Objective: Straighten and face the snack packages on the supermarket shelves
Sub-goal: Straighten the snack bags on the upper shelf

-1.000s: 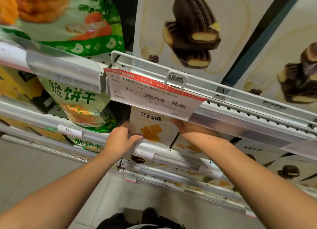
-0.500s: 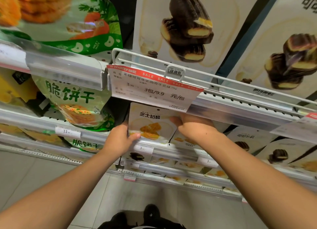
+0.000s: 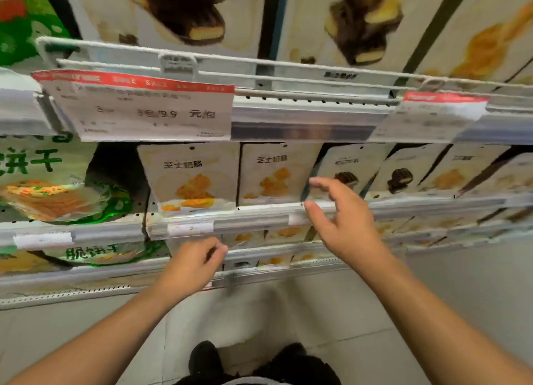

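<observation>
Two cream cheese-snack packages stand upright and face out on the middle shelf, one on the left [image 3: 190, 180] and one to its right [image 3: 278, 174]. Further right, chocolate-snack packages [image 3: 349, 168] lean at an angle. My left hand [image 3: 193, 265] hangs below the shelf rail with loosely curled fingers and holds nothing. My right hand [image 3: 343, 220] is spread in front of the shelf rail [image 3: 259, 220], near the first leaning chocolate package, fingers relaxed and empty. The picture is blurred.
A red-and-white sale tag [image 3: 144, 108] hangs from the upper shelf's wire fence [image 3: 288, 67], with larger snack bags [image 3: 178, 12] behind. Green cracker bags [image 3: 54, 194] fill the left. Lower shelves hold more packages [image 3: 274, 237]. Grey floor and my shoes [image 3: 207, 358] are below.
Both hands have let go of the left cheese package and pulled back. My right hand moved right toward the chocolate packages; my left dropped below the rail. The view shifted right.
</observation>
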